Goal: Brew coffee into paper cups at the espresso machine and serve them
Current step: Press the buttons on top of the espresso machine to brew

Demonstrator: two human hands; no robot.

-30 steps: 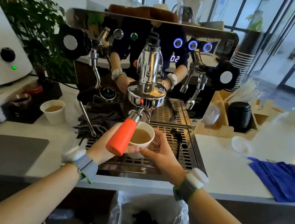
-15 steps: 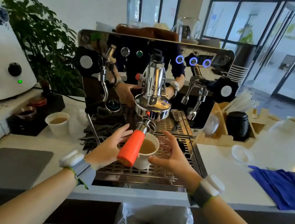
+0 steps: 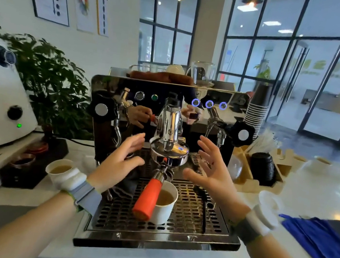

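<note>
Both grips are empty right now: left hand (image 3: 119, 162) and right hand (image 3: 213, 174) hover spread beside the chrome group head (image 3: 169, 148). The white paper cup of coffee (image 3: 164, 202) sits on the perforated metal drip tray (image 3: 193, 217) behind the orange portafilter handle (image 3: 147, 198). Looks brewed, so next up is grabbing the cup to serve.

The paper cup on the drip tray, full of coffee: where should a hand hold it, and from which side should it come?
Probably best to grip the paper cup around its white side wall, below the rim, coming from the right with the right hand. The orange portafilter handle covers the cup's left side and the spout hangs above, so left and top are blocked. The cup stands upright and nearly full: keep it level.
</note>
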